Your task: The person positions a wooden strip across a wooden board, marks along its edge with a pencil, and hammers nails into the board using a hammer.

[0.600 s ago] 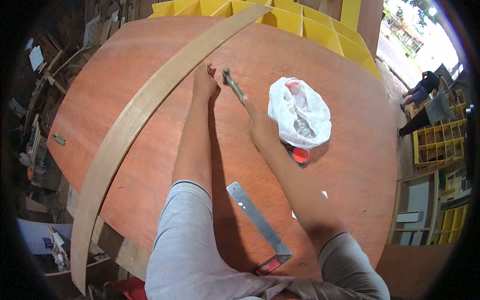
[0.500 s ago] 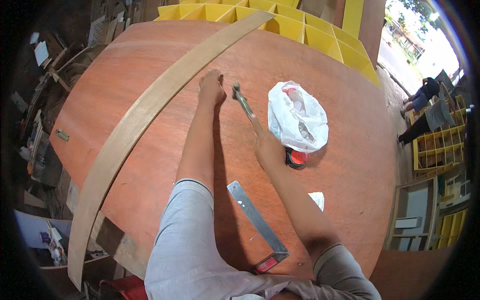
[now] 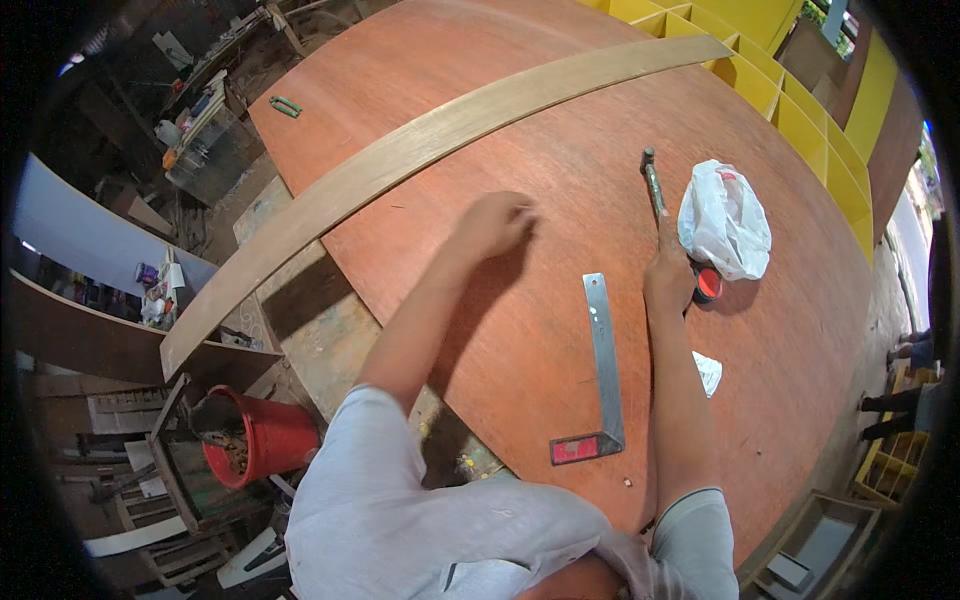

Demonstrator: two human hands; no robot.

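Note:
My right hand (image 3: 668, 280) grips the handle of a hammer (image 3: 652, 180), its head pointing away from me over the reddish plywood panel (image 3: 480, 330). Above the panel's middle, my left hand (image 3: 497, 225) has its fingers drawn together; what they hold, if anything, is too small to make out. A long pale wooden strip (image 3: 430, 140) lies across the panel beyond my left hand. Between my arms rests a try square (image 3: 604, 360) with a red and black handle. A white plastic bag (image 3: 725, 220) and a tape measure (image 3: 708, 284) sit right of my right hand.
Green-handled pliers (image 3: 285, 106) lie on the panel's far left. A scrap of white paper (image 3: 708, 372) is beside my right forearm. Yellow grid frames (image 3: 760, 90) stand at the far edge. On the left floor is a red bucket (image 3: 262, 435). People stand at the right rim.
The view has turned to the left, bringing the red bucket and more of the left side into sight. My left hand has come nearer and away from the hammer, which stays in my right hand.

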